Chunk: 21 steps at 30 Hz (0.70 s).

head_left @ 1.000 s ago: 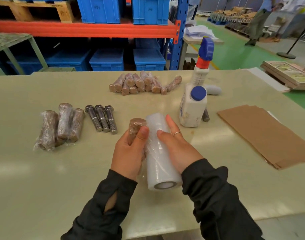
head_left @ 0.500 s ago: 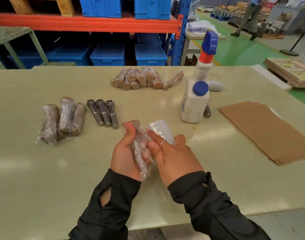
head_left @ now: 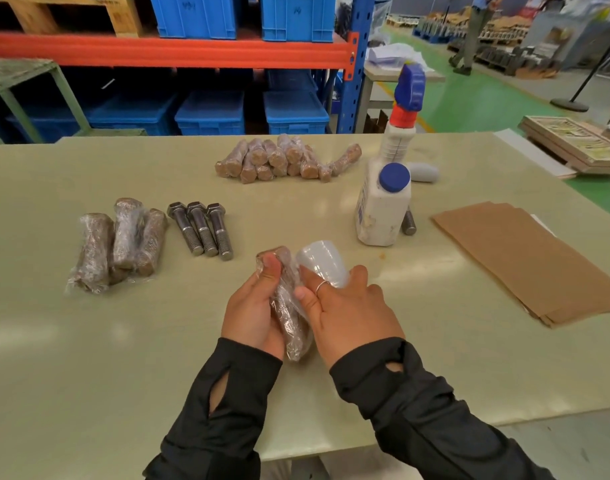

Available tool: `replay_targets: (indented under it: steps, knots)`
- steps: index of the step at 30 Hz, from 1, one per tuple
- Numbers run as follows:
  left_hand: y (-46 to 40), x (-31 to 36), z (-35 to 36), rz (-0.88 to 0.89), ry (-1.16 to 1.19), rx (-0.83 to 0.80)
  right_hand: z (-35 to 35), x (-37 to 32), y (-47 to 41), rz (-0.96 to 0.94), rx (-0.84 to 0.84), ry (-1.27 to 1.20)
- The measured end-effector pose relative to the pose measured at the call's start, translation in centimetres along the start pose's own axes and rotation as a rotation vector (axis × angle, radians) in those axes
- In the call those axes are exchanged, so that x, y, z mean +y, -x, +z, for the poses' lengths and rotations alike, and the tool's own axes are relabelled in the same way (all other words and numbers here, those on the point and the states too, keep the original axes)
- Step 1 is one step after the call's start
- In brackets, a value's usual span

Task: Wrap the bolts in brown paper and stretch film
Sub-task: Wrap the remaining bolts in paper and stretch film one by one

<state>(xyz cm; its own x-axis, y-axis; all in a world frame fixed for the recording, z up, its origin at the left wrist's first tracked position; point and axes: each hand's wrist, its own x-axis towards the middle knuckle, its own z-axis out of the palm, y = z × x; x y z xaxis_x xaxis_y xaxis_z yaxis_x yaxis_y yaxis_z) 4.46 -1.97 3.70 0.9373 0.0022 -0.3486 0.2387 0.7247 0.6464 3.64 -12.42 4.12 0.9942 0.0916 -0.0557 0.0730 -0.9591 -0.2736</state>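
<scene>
The pale green counter (head_left: 89,341) carries three bare bolts (head_left: 202,227) side by side. Just left of the bolts lie three film-wrapped bundles (head_left: 118,242); beyond the bolts, farther back, sits a heap of wrapped bundles (head_left: 282,159). Right of the bolts stand a white bottle (head_left: 383,206) and a spray bottle (head_left: 402,126) — farther right, a stack of brown paper sheets (head_left: 525,258).

A paper-wrapped bolt (head_left: 289,313), glossy with film, lies slanted at centre, the film roll (head_left: 322,266) touching it at 1 o'clock. Three bare bolts (head_left: 201,228) lie side by side at 10 o'clock. Brown paper sheets (head_left: 525,261) are stacked at 3 o'clock.
</scene>
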Motion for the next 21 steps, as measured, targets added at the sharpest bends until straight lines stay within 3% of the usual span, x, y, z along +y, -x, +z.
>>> replay_targets:
  steps: [6,12,17,21]
  knots:
    - [-0.3,-0.9,0.2,0.006,0.038,0.077,0.5,-0.7,-0.1,0.054,0.038,0.059]
    - [-0.5,-1.5,0.6,0.123,-0.109,0.045,0.4,-1.2,-0.2,0.102,0.039,0.049]
    - [-0.4,-1.4,0.3,0.136,-0.064,0.061,-1.2,0.9,-1.7,0.169,-0.108,-0.414]
    - [-0.1,-1.3,0.6,0.132,-0.06,0.104,-1.2,1.5,-2.3,0.229,-0.16,-0.402]
